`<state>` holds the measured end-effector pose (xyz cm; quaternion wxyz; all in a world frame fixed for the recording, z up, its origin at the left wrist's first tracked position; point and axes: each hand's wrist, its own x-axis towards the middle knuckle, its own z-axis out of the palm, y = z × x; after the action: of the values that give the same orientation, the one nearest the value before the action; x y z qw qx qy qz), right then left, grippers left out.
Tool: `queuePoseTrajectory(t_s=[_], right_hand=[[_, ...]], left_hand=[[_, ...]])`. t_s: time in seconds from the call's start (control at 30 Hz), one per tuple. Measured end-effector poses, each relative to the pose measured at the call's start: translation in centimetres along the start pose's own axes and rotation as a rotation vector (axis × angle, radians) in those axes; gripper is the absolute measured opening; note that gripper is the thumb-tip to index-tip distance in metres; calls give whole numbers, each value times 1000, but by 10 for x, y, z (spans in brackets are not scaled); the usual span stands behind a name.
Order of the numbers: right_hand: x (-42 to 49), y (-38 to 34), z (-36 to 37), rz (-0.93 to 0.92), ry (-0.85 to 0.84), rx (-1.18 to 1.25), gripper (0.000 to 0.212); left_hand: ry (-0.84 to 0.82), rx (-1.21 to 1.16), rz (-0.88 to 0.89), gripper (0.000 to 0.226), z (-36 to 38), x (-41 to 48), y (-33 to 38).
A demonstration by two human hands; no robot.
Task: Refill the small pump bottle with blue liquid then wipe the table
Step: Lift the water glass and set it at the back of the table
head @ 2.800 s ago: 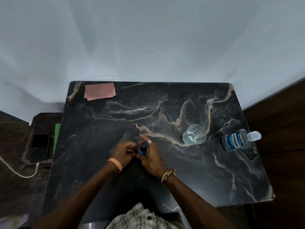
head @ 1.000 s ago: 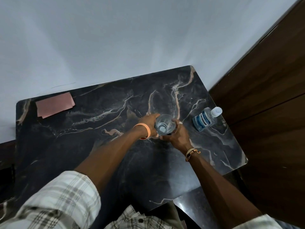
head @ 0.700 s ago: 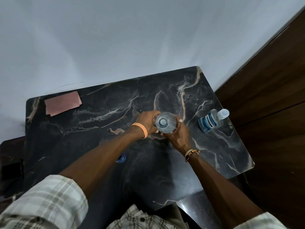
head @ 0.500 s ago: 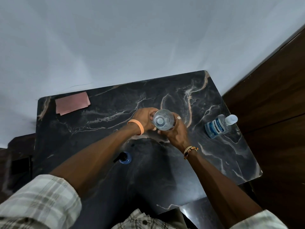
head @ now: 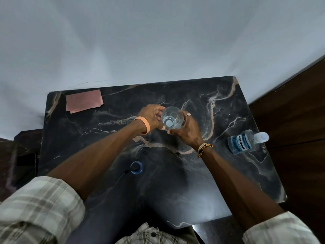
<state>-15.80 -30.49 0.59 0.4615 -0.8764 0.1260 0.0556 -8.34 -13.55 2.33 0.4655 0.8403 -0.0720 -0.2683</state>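
- Cloth (head: 84, 101): pink, flat at the far left corner of the table (head: 175, 191). Untouched, so we judge the wiping not yet begun.
- Bottle (head: 136, 167): small and blue, on the table near the front edge, left of centre and well apart from both hands. Nearly three seconds ago both hands worked on it. Now neither does, so we take its preparation to be over.
- Bottle, axis: we see it as a ring from above, so the long axis runs up toward the camera and it stands upright, top end up. A dark part juts from its lower left; we cannot tell whether that is the pump.
- Left hand (head: 151, 118): fingers curled round the left side of the glass (head: 172, 120).
- Glass: a moment ago it stood alone, and now it is held between both hands at mid-table, rim up. We cannot tell whether it is lifted or what it holds.
- Right hand (head: 186, 129): grips the glass's right side.
- Mouthwash (head: 239, 144): near the right edge, cap toward that edge, untouched. The pour remains to be done.
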Motion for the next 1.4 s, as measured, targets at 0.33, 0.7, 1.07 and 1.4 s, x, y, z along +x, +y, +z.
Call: queuePoseTrajectory(t_s=[0.33, 0.7, 1.07, 1.4], right_hand=[[41, -12, 5, -157, 119, -6, 69], [92, -23, 0, -120, 19, -73, 75], [148, -39, -2, -57, -54, -113, 66], [182, -33, 7, 53, -61, -100, 93]], left_hand=[[202, -97, 94, 60, -6, 24, -6], [155, -108, 67, 67, -34, 63, 2], [182, -141, 4, 77, -51, 100, 11], [228, -142, -83, 89, -49, 134, 0]])
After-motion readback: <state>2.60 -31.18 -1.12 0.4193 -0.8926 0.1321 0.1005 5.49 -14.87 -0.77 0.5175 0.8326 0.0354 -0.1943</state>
